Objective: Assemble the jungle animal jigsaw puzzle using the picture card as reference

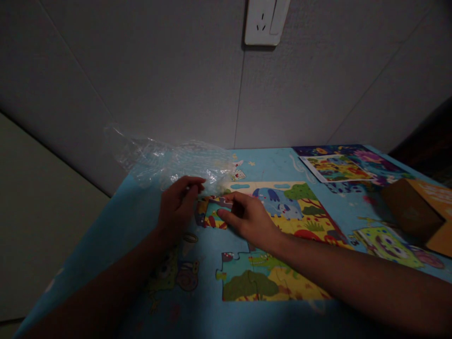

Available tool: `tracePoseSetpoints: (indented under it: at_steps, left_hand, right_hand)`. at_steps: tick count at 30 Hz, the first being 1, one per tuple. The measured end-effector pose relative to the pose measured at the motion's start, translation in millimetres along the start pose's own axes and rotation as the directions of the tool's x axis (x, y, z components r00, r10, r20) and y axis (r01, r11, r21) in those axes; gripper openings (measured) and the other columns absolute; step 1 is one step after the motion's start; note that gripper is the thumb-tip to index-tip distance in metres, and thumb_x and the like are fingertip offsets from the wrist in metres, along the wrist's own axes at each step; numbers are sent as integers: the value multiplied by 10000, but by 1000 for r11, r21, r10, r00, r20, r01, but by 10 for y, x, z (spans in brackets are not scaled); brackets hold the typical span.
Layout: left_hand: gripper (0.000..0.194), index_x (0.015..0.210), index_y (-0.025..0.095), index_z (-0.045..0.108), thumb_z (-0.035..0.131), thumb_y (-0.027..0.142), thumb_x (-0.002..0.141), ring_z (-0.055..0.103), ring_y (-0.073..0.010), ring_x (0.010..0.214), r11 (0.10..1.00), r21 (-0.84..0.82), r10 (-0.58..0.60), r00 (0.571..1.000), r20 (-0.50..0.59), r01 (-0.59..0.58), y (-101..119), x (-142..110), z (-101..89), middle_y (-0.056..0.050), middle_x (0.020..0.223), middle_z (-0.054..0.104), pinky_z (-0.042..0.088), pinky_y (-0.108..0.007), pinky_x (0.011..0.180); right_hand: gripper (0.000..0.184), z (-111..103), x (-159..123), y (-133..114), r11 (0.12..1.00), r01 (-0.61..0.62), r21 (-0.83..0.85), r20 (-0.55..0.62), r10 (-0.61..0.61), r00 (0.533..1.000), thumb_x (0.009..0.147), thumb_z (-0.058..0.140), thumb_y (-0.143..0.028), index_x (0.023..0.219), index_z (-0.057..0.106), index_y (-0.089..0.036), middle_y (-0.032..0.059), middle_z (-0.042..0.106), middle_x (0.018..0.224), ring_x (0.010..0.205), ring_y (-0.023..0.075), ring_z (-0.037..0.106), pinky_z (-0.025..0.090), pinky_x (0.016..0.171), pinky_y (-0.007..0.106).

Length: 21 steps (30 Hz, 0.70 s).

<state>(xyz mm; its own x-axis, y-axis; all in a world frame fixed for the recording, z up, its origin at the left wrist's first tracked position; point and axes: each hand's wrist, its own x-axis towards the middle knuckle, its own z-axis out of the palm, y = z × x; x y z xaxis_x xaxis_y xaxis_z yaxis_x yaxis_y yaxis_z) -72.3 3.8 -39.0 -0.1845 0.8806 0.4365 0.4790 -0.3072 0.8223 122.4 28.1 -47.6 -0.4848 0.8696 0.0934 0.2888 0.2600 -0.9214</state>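
Note:
My right hand pinches a puzzle piece between thumb and fingers, at the left side of a partly joined jigsaw puzzle. Teal, red and brown patches show on the piece, though the fingers cover part of it. Just left of it is my left hand, with fingers loosely curled and a gap between thumb and forefinger; nothing shows in them. The puzzle's upper part bears blue elephants, its lower part a green crocodile and bushes. Blue tablecloth shows through a gap at its left middle.
A crumpled clear plastic bag lies behind my left hand, against the wall. On the right are a picture sheet and an open orange cardboard box. The printed blue tablecloth covers the table; a socket is on the wall.

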Motion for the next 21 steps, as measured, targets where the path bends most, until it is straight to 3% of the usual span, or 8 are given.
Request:
tracePoseSetpoints:
  at_steps: [2, 3, 6, 8, 11, 13, 17, 21]
  left_hand:
    - [257, 1078, 199, 673, 568, 241, 847, 608, -255, 971, 950, 311, 90, 978, -188, -28, -48, 68, -45, -88, 1030, 656, 499, -412, 868]
    - [333, 1132, 198, 663, 596, 219, 807, 570, -302, 1094, 891, 453, 129, 967, -222, -15, -82, 99, -68, -117, 1137, 632, 457, -471, 959]
    - [576, 1307, 185, 589, 647, 217, 735, 417, -404, 1306, 725, 683, 99, 968, -232, 90, -216, 165, -124, -184, 1364, 508, 329, -577, 1079]
    - [622, 1353, 151, 553, 620, 221, 738, 443, -412, 1286, 679, 723, 20, 981, -192, 128, -306, 195, -148, -206, 1326, 536, 347, -575, 1061]
    - [532, 1260, 100, 612, 550, 176, 737, 577, -359, 1140, 706, 697, -63, 991, -121, 130, -381, 237, -173, -186, 1138, 648, 387, -518, 1035]
    - [545, 1242, 86, 615, 530, 144, 708, 636, -317, 1007, 758, 626, -109, 982, -151, 181, -374, 259, -184, -158, 1042, 676, 444, -469, 966]
    - [663, 1294, 116, 590, 531, 124, 634, 633, -228, 753, 861, 412, -194, 941, -277, 299, -294, 259, -194, -83, 938, 664, 499, -344, 689]
    - [457, 1039, 206, 733, 531, 167, 631, 537, -159, 622, 946, 153, -218, 911, -351, 285, -252, 241, -198, -7, 781, 643, 422, -271, 553]
  right_hand:
    - [158, -10, -3, -6, 1000, 5, -15, -3, -5, 1000, 802, 660, -312, 882, 624, -182, -13, 573, 698, 611, 123, 504, 383, 558, 265]
    - [156, -12, -7, -6, 1000, 10, -15, 7, -9, 1000, 803, 656, -311, 881, 616, -182, -14, 574, 699, 609, 120, 506, 384, 556, 262]
    - [156, 7, -33, -2, 999, 39, 7, 54, -40, 998, 818, 636, -314, 902, 598, -188, -26, 570, 688, 586, 111, 498, 379, 539, 253]
    - [173, 19, -47, -9, 997, 52, 55, 61, -56, 997, 819, 630, -334, 910, 587, -193, -31, 560, 679, 573, 111, 489, 379, 529, 253]
    - [226, -46, -1, -57, 981, 39, 192, -12, -37, 999, 814, 615, -362, 968, 585, -200, -25, 568, 694, 563, 116, 489, 398, 522, 262]
    - [216, -179, 98, -108, 965, 60, 257, -141, -25, 990, 805, 605, -358, 959, 591, -206, -16, 577, 707, 572, 120, 494, 415, 531, 270]
    - [122, -556, 392, -156, 945, 148, 293, -464, 5, 886, 743, 577, -295, 697, 487, -226, -28, 463, 620, 562, 113, 454, 409, 524, 261]
    - [148, -795, 605, -66, 932, 89, 350, -544, 125, 830, 711, 562, -302, 667, 440, -232, -38, 422, 600, 544, 108, 456, 435, 505, 254]
